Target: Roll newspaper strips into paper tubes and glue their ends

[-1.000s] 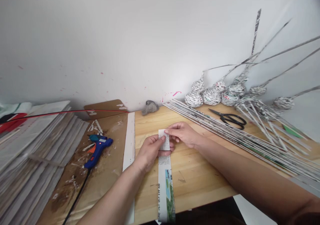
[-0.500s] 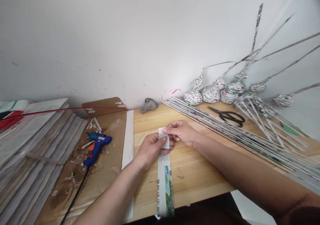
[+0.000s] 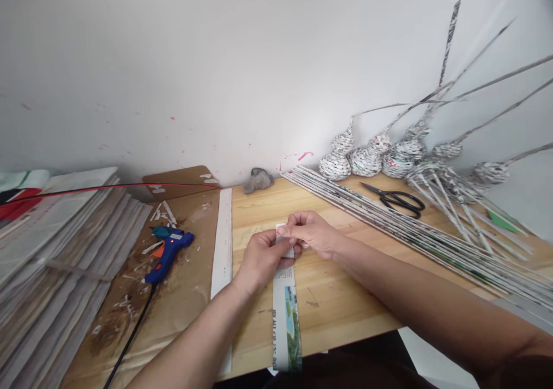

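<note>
Left hand point(image 3: 264, 257) and right hand point(image 3: 314, 233) pinch newspaper strip point(image 3: 283, 325) | strip crosses wooden tabletop point(image 3: 345, 302)'s near edge, hands covering its upper part | tabletop's right: rolled-paper sticks point(image 3: 389, 222), black scissors point(image 3: 384, 195) | tabletop's left: blue glue gun point(image 3: 169, 253)

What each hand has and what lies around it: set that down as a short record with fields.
Left grip: thumb and fingers closed on the printed paper strip
Right grip: pinching the strip's far end
Strip: runs from the hands to the front edge of the wooden table
Left side: blue glue gun on brown cardboard; stack of paper beyond it
Right side: thin paper sticks; black scissors
Back right: woven paper shapes near the wall
</note>
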`<state>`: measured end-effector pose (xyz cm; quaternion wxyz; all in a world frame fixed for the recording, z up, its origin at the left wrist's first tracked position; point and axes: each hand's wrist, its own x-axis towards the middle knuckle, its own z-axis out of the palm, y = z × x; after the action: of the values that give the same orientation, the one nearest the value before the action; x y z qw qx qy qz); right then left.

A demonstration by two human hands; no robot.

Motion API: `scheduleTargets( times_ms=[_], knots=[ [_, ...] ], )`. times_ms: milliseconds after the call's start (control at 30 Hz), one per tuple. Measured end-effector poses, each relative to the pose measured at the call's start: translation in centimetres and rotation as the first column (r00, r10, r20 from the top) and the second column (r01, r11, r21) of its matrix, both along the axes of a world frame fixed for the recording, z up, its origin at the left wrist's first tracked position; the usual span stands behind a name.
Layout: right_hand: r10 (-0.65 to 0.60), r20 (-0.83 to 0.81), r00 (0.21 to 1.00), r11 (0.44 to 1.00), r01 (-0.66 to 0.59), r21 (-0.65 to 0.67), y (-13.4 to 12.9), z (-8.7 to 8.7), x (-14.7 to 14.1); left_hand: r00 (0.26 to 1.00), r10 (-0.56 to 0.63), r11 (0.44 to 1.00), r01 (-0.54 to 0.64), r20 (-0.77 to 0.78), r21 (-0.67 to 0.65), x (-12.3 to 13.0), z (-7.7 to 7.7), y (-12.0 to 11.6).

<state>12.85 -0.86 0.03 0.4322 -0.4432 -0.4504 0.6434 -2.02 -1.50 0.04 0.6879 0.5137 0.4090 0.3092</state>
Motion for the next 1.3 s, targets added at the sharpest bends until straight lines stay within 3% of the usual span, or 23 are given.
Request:
scheduleTargets(
  times_ms=[200,333,433,800,1067,1167,1300],
  knots=[
    [0.048,0.146,0.988,0.989,-0.067,0.131,0.3,0.7,0.7,0.999,0.034,0.999,-0.034,0.021,0.014,-0.3,-0.2,0.3],
    [-0.022,0.382,0.924,0.933,-0.118,0.34,0.0,1.1,0.9,0.999,0.048,0.997,-0.048,0.01,0.057,-0.3,-0.5,0.5],
    [-0.09,0.455,0.886,0.905,-0.119,0.409,-0.2,1.0,0.9,1.0,0.019,0.996,-0.02,0.009,0.089,-0.2,-0.6,0.4],
    [-0.027,0.22,0.975,0.985,-0.011,0.173,0.3,0.6,1.0,0.994,-0.004,0.994,0.016,0.106,-0.105,0.0,0.5,0.1],
    [0.012,0.085,0.996,0.991,-0.023,0.131,0.1,0.7,0.7,0.999,0.017,0.999,-0.015,0.045,-0.033,0.0,0.2,-0.1],
    [-0.019,0.116,0.993,0.989,0.001,0.15,0.2,0.8,0.8,0.999,0.005,1.0,-0.005,0.046,0.007,0.0,0.1,-0.2],
    [0.059,0.205,0.977,0.978,-0.097,0.184,0.3,1.2,1.1,0.998,0.007,0.999,-0.01,0.065,0.053,0.0,-0.1,-0.2]
  ],
)
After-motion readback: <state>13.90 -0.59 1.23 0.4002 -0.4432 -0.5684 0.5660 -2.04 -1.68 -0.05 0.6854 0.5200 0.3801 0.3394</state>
